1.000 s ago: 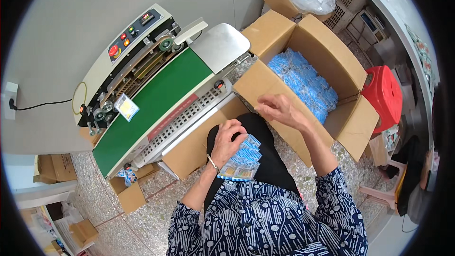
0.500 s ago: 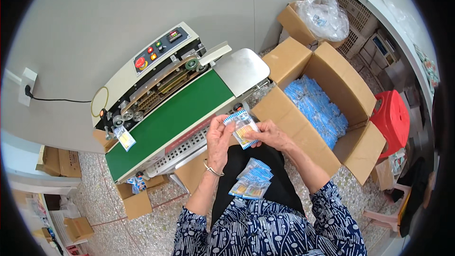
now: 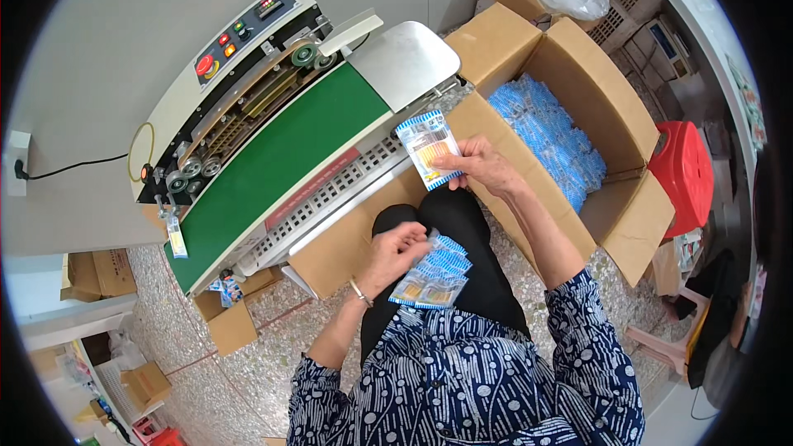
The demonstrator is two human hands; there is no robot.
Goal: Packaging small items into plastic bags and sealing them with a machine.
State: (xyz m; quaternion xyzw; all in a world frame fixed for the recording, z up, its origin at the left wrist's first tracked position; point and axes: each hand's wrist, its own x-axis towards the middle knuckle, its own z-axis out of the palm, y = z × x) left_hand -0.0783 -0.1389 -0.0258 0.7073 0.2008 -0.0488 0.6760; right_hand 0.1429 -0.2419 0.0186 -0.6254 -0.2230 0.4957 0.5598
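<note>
My right hand (image 3: 487, 167) grips a small flat packet (image 3: 429, 149) by its lower right side, thumb across the front. The packet is clear with blue-and-white striped ends, and a row of thin yellow-orange sticks shows inside. My left hand (image 3: 395, 256) is lower, over my lap, its fingers curled together at the edge of a stack of similar packets (image 3: 438, 272). Whether those fingers have a packet between them is hidden. Beyond my hands stands a bag sealing machine with a green conveyor belt (image 3: 285, 157). Another packet (image 3: 175, 237) is at the belt's far left end.
Right of my legs, an open cardboard box (image 3: 619, 107) holds many blue-and-white packets (image 3: 549, 140). A red plastic stool (image 3: 684, 177) stands beyond it. A small carton (image 3: 233, 326) sits under the belt's left end. A power cord (image 3: 74, 172) runs to the wall.
My left hand has let go of the packet and moved down to the stack on my lap. My right hand alone holds the packet, now raised. The packet on the belt has moved further left.
</note>
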